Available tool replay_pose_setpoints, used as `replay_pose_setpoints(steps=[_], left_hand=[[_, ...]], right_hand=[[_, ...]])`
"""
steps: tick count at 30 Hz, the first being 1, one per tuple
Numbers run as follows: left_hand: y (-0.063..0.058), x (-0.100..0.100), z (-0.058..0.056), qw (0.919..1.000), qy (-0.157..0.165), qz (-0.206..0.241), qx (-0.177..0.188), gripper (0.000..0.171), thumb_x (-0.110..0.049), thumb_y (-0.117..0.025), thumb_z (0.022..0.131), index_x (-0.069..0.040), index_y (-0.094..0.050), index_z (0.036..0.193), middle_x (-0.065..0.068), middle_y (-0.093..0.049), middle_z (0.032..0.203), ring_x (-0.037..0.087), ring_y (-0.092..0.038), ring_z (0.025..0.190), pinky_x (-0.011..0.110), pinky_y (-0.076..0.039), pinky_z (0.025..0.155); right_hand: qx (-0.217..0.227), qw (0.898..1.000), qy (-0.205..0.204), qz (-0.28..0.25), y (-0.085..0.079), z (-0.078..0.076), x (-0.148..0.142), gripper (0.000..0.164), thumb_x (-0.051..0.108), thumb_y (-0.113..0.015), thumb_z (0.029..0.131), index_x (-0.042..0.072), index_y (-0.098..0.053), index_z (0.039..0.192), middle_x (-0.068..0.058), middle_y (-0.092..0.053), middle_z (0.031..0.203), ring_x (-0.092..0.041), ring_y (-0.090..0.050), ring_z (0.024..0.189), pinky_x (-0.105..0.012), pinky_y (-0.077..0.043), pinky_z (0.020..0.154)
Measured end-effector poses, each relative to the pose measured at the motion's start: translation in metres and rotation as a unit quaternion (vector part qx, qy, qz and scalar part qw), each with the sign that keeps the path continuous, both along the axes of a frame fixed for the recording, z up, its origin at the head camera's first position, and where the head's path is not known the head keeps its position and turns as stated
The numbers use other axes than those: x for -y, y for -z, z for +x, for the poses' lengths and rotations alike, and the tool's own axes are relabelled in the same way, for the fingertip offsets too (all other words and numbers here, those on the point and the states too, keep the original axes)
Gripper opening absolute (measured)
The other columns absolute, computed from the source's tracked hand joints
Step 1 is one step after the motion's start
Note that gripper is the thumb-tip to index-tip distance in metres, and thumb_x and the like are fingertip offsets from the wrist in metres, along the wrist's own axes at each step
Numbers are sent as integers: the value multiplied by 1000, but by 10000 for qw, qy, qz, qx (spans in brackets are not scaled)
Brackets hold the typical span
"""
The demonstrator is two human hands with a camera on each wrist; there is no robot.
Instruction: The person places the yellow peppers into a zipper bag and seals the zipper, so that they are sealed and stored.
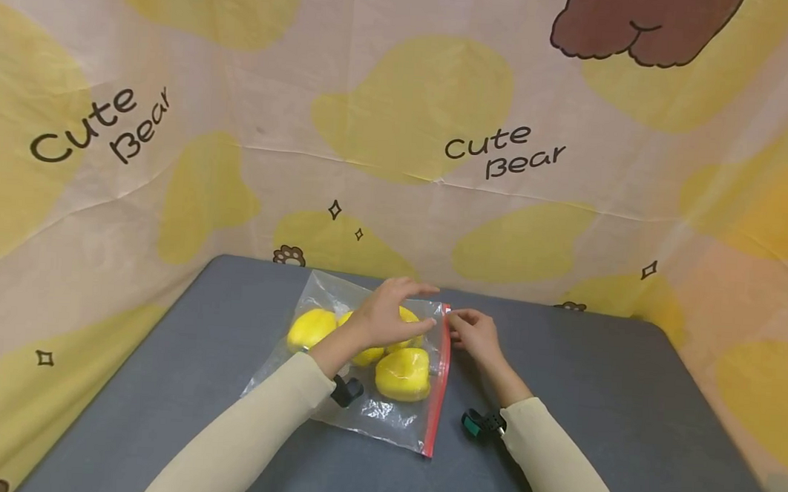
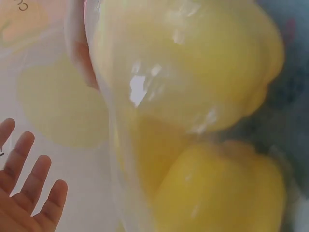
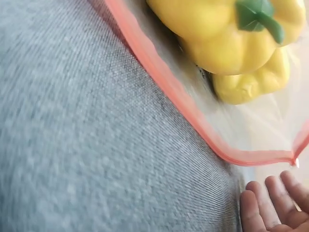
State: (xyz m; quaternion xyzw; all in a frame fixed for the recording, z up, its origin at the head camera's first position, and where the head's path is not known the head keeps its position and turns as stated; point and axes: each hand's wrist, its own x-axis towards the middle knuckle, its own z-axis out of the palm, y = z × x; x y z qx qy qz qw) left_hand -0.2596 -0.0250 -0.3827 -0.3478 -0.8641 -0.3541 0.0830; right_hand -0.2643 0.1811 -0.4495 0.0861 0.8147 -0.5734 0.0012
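Observation:
A clear zip bag [image 1: 385, 413] with a red zip strip [image 1: 436, 397] lies on the table. Inside are several yellow bell peppers [image 1: 403, 374]; in the right wrist view one pepper [image 3: 207, 29] shows its green stem. Over the bag's far part hovers my left hand [image 1: 386, 316], fingers spread and holding nothing, partly hiding the peppers behind it. My right hand [image 1: 476, 336] is at the far end of the red strip, fingers bent. In the right wrist view its fingertips [image 3: 287, 179] sit just below the strip's corner, with a small gap showing; its thumb is hidden there.
The grey table [image 1: 593, 405] runs back to a cloth wall [image 1: 396, 201] printed with bears and yellow patches. Similar cloth hangs at both sides. A dark band with a small device [image 1: 481, 423] is on the right wrist, another [image 1: 346, 391] on the left.

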Motion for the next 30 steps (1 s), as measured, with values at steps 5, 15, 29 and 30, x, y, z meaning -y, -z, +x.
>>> replay_pose_setpoints(steps=[5,15,29,30], left_hand=[[-4,-7,-21,9993,94,-77,362,46,-32,-72,84,-20,-62,127,-1,-65,119,18,-57,113,37,-46,97],[11,-10,-52,9905,-184,94,1358,46,-33,-68,87,-17,-60,129,6,-61,128,27,-56,118,41,-45,100],[22,-22,-62,9886,-198,-381,1441,30,-30,-66,90,-17,-67,118,2,-64,121,28,-55,120,39,-45,101],[22,-23,-62,9880,-226,-401,1473,28,-30,-65,91,-18,-68,116,1,-64,120,27,-55,120,39,-45,101]], right_hand=[[-86,9998,150,43,6,-5,1,33,26,-61,90,2,-66,112,-13,-68,99,-9,-63,70,-27,-55,61],[-241,9996,157,-13,11,-9,3,31,27,-63,91,3,-68,110,-15,-70,100,-10,-65,72,-29,-56,62],[-1213,9926,55,-10,9,-4,9,20,21,-65,91,3,-69,101,-13,-67,84,-16,-60,64,-25,-50,56],[-1269,9919,48,53,8,-3,10,19,21,-65,91,4,-69,100,-14,-67,85,-15,-60,65,-25,-50,56]])
